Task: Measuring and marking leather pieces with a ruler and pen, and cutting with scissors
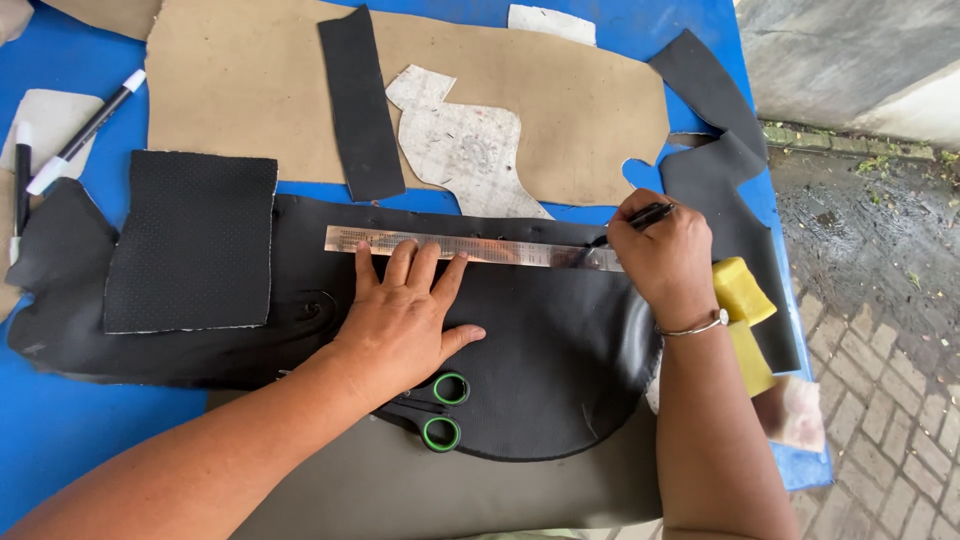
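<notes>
Pressing flat, my open left hand [405, 318] pins the metal ruler [470, 247] onto the black leather sheet [560, 370] mid-table [60, 430]; at the ruler's right end, my right hand [662, 258] grips a black pen [640, 217].

Worktop [60, 430]: blue surface, runs left to right across most of the view, right edge near the paving. Ground at right: brick pavers [890, 420] in grey-brown, laid in a staggered pattern, w/ dirt in the joints. Above that, a dark wet patch of ground [850, 215] (looks muddy, some small weeds). Top right: pale concrete wall base [850, 60], stained. Light: daylight, soft, no hard shadows. Setting is outdoors.
</notes>
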